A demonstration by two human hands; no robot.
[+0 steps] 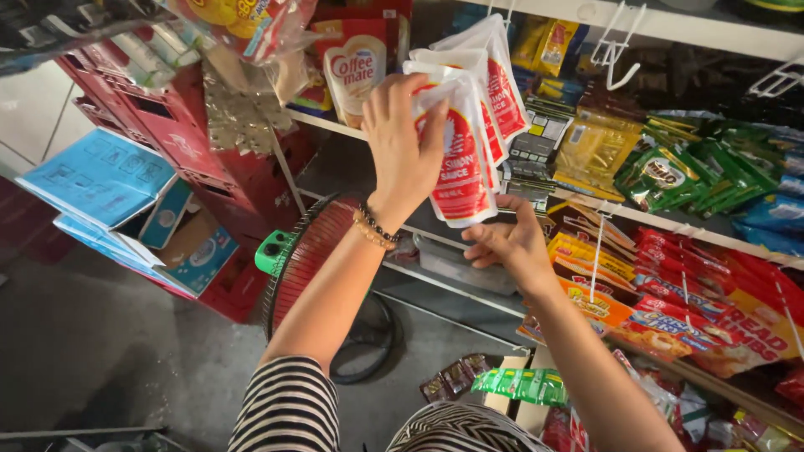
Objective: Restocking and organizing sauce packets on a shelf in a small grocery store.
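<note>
A bunch of white-and-red sauce pouches (469,125) hangs in front of the shop shelves. My left hand (400,138), with bead bracelets at the wrist, grips the top of the front pouch. Just below the pouch's lower edge, my right hand (507,244) is half curled, its fingers touching or nearly touching the bottom of that pouch. Both arms come from striped sleeves at the bottom of the view.
Shelves (586,205) on the right hold green, yellow and red snack packets. A red floor fan (306,251) stands below my left arm. Red crates (197,142) and an open blue-and-white carton (126,201) sit at left. White empty hooks (615,46) hang above.
</note>
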